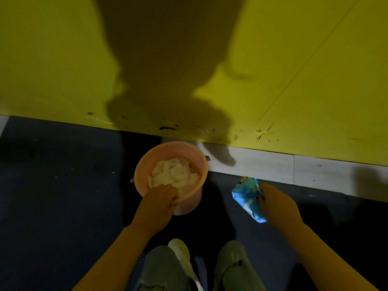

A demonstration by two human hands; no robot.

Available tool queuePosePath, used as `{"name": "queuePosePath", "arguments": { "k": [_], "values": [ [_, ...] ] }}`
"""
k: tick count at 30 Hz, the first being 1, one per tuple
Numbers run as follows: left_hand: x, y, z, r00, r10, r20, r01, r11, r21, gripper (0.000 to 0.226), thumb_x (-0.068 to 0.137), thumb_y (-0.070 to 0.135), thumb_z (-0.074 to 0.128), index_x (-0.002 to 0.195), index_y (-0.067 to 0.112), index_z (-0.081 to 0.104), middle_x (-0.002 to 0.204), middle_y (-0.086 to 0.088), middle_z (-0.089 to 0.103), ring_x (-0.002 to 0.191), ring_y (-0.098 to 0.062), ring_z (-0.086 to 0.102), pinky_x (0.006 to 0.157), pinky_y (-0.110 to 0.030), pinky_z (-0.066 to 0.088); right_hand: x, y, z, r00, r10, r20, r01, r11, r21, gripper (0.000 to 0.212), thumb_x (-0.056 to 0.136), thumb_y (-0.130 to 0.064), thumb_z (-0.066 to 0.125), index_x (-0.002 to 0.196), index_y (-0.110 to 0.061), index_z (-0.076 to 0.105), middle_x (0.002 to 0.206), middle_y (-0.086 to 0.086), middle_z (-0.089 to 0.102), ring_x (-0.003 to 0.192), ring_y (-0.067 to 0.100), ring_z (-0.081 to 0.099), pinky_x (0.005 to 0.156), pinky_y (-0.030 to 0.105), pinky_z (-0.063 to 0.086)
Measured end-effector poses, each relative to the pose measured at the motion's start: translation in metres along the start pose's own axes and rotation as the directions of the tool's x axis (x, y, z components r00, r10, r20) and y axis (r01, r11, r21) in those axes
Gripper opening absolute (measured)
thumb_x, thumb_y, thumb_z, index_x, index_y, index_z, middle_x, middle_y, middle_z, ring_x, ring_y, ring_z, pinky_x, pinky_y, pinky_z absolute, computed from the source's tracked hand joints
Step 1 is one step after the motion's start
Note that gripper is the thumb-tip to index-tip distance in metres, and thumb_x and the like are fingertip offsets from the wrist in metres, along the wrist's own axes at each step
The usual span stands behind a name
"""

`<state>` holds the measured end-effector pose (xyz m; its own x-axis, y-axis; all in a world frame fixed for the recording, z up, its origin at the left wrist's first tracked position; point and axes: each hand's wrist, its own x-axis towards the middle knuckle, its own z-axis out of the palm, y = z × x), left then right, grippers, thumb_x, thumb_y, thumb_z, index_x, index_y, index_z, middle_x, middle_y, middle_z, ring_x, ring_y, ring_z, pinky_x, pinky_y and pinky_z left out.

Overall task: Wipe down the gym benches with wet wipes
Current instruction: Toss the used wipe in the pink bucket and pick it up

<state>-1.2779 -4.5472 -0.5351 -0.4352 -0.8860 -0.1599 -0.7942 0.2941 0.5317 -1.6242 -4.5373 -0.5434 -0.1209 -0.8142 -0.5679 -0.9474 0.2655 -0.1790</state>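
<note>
Left hand [160, 197] is reaching into the pink bucket [144, 164], with its fingers curling over the near rim and down onto the white wipes [175, 173] piled inside. I cannot tell if it is pinching one yet. Right hand [277, 201] is holding a crinkly blue packet [247, 198] low over the dark floor [63, 196], fingers wrapping its side. The bucket is sitting by the foot of a big yellow surface [294, 70], maybe the bench to wipe. The hand is leaning on the rim, so the bucket could be tipping over and spilling. Many wipes could be coming out stuck together. The packet could be slipping and dropping. It is dark here, so a dirty spot could be getting missed.
</note>
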Motion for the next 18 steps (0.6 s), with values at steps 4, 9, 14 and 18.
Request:
{"name": "queuePosePath", "arguments": {
  "k": [4,9,14,18],
  "values": [
    [0.046,-0.058,0.057,0.999,0.032,0.042,-0.033,0.999,0.028,0.027,0.087,0.017,0.053,0.08,0.034,0.033,0.077,0.015,0.033,0.068,-0.011,0.035,0.059,-0.027,0.026,0.07,0.01,0.048,0.998,-0.024,-0.057,0.023,1.0,-0.005,0.017,0.099,-0.028,0.046,0.104,-0.012,0.051,0.103,0.011,0.062,0.086,0.034,0.065,0.065,0.039,0.047],
    [0.092,-0.1,0.099,0.982,0.172,0.073,-0.182,0.967,0.179,0.031,0.082,0.014,0.058,0.08,0.03,0.031,0.076,0.01,0.039,0.066,-0.01,0.031,0.06,-0.027,0.028,0.145,0.022,0.079,0.998,-0.029,-0.061,0.025,0.997,-0.069,0.021,0.098,-0.023,0.046,0.113,-0.008,0.048,0.105,0.016,0.062,0.088,0.036,0.065,0.07,0.041,0.05],
    [0.118,-0.14,0.13,0.943,0.302,0.142,-0.33,0.907,0.264,0.011,0.077,0.023,0.047,0.084,0.027,0.039,0.081,0.006,0.05,0.068,-0.014,0.047,0.058,-0.026,0.037,0.214,0.027,0.094,0.988,0.141,-0.057,-0.139,0.989,0.044,0.03,0.096,-0.014,0.045,0.124,-0.003,0.044,0.114,0.019,0.062,0.102,0.038,0.06,0.078,0.039,0.046],
    [0.132,-0.163,0.148,0.917,0.372,0.148,-0.4,0.855,0.331,0.011,0.074,0.025,0.044,0.085,0.025,0.041,0.086,0.005,0.049,0.07,-0.016,0.05,0.056,-0.028,0.048,0.252,0.027,0.124,0.987,0.154,-0.053,-0.145,0.978,0.152,0.033,0.1,-0.017,0.039,0.129,-0.002,0.044,0.114,0.021,0.059,0.098,0.037,0.059,0.074,0.037,0.042]
  ]
}}
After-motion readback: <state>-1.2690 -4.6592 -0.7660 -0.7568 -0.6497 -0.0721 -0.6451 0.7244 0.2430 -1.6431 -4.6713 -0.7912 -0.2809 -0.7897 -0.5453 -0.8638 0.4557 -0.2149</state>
